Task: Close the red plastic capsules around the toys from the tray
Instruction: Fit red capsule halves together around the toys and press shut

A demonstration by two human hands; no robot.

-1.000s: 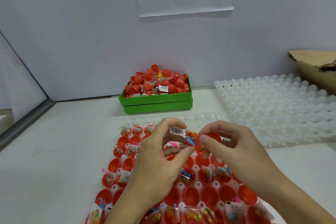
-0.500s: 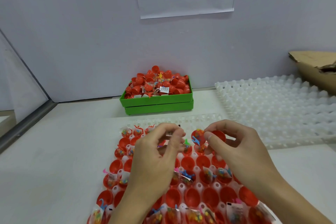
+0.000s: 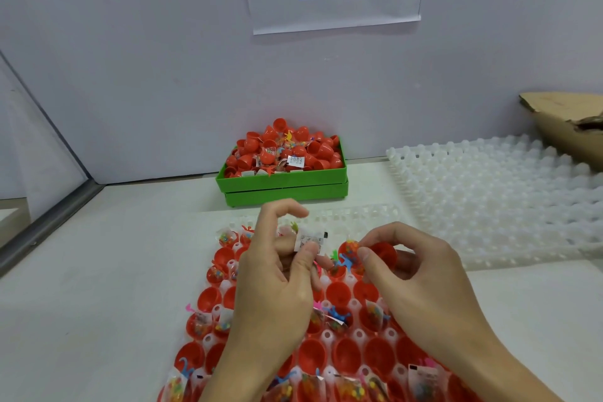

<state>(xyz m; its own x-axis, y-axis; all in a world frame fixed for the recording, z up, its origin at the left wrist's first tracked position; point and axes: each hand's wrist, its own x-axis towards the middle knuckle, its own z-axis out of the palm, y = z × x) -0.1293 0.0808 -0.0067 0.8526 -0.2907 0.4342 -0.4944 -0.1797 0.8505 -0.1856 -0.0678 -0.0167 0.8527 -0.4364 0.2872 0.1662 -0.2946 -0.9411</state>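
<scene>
A white dimpled tray (image 3: 355,218) in front of me holds several open red capsule halves (image 3: 344,294), some with small bagged toys in them. My left hand (image 3: 277,284) pinches a small white packet (image 3: 308,240) between thumb and finger above the tray's far rows. My right hand (image 3: 421,274) grips a red capsule (image 3: 383,253) with a colourful toy bag (image 3: 349,250) and a blue figure sticking out of its left side. The two hands are a short gap apart.
A green box (image 3: 284,184) heaped with red capsules stands at the back against the wall. A stack of white dimpled trays (image 3: 496,192) lies at the right, with torn cardboard (image 3: 561,124) behind it. A grey ledge runs along the left.
My left hand has drawn away from the capsule to the left and lifted with the white packet. My right hand has kept hold of the capsule and toy and barely moved.
</scene>
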